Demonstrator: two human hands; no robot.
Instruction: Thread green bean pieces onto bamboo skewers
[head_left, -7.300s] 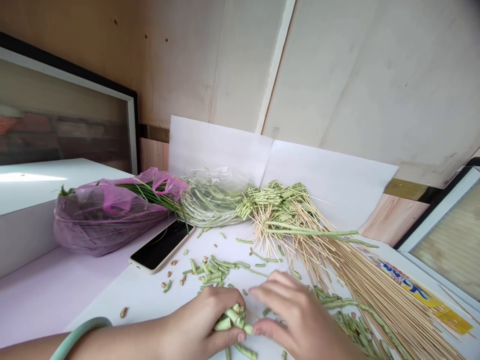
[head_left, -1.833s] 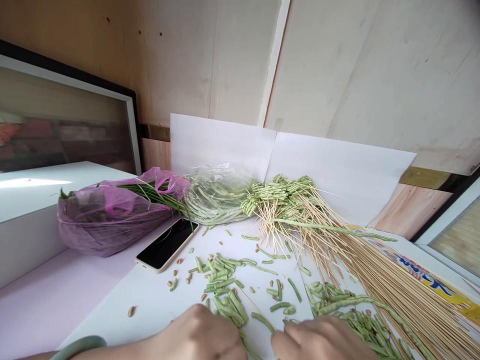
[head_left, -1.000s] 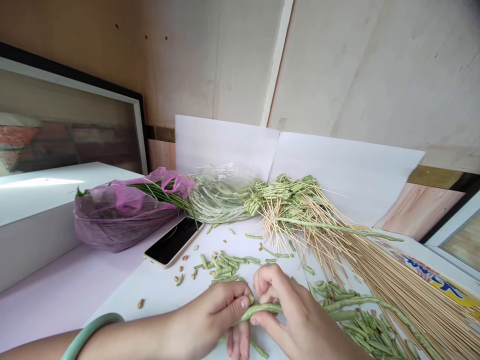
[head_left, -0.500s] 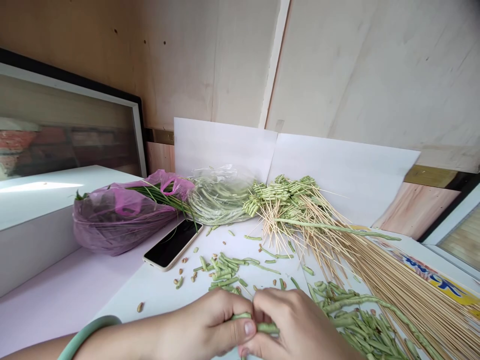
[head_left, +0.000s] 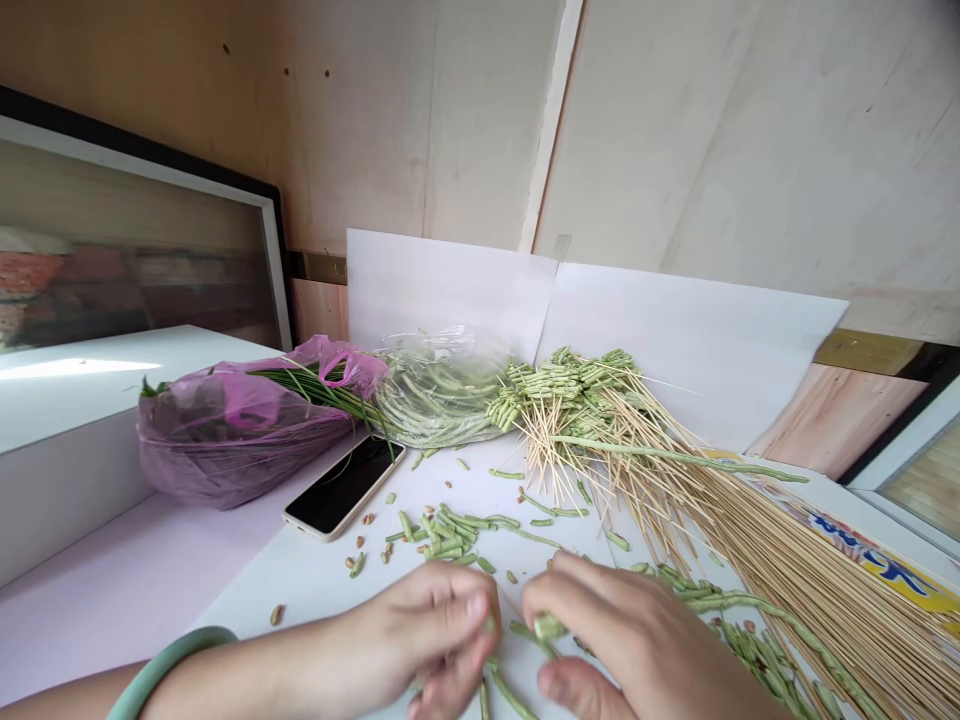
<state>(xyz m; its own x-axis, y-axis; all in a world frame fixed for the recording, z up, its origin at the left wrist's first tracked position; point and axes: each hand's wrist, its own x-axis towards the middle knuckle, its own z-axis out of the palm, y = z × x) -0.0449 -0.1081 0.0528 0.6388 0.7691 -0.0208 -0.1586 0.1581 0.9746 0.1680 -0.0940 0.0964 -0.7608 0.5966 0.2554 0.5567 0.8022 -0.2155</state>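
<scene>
Your left hand is nearer you than the phone and right of it, fingers curled in, a sliver of green at the tips; can't tell if it's gripped. Your right hand is further right of the phone, back up, fingers bent around a short bean piece, thumb spread away. Hands apart. Bangle on your left wrist, nearer you than the phone. Cut beans lie on the table right of the phone, brown seeds scattered near it. Bean heap well right of the phone, partly hidden by your right hand. Skewered beans piled beyond the phone, to its right; long bean across the sticks, skewers running further right. Purple bag with green stalks just left of the phone. Clear bag of beans just beyond it, right side.
</scene>
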